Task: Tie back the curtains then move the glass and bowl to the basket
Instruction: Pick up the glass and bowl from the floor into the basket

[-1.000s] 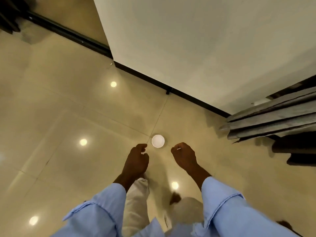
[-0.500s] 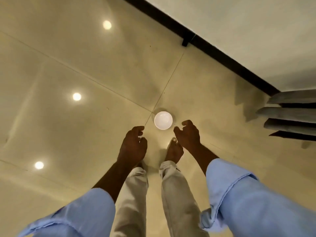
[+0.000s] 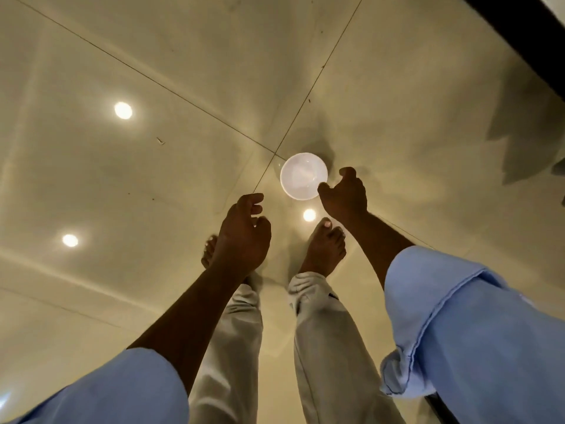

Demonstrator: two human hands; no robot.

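The white bowl [image 3: 303, 175] is sitting on the glossy floor [image 3: 153, 179], looking light, rigid and slippery. The right hand [image 3: 344, 194] is reaching loosely curled beside its rim, the likeliest hold; the left hand [image 3: 243, 234] is hanging relaxed, both empty.

left hand [image 3: 241, 234]: fingers loosely curled, holding nothing | right hand [image 3: 345, 194]: reaching down, fingers spread, curved

We seem to be indoors in a home: a glossy beige tiled floor [image 3: 153, 185] with thin dark grout lines mirrors round ceiling lights [image 3: 123, 110]. We stand barefoot [image 3: 325, 246], and a dark skirting board [image 3: 529, 47] edges the wall.
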